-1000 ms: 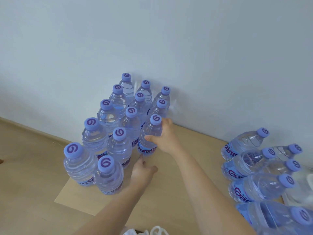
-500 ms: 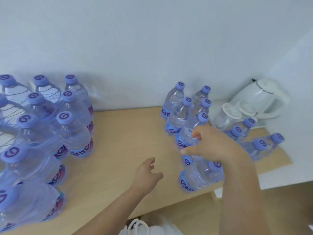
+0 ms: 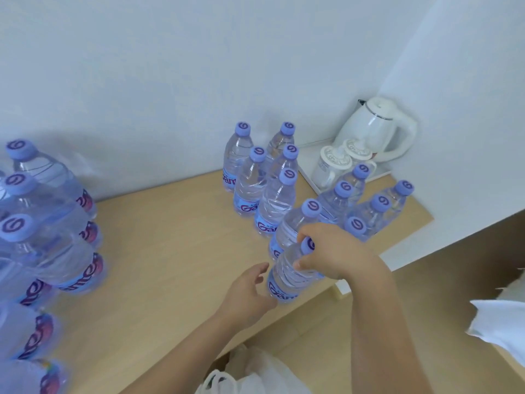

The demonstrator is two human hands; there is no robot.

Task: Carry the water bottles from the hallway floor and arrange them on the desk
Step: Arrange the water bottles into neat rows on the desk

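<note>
Right hand (image 3: 332, 251) grips water-filled bottle (image 3: 287, 275) on desk (image 3: 170, 237).

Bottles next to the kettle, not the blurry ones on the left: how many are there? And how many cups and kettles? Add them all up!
Water bottles: 12
Lidded cups: 2
White kettle: 1
Total: 15

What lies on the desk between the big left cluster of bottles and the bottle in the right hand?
Bare desk, plus the open left hand just beside that bottle, in the head view.
</note>
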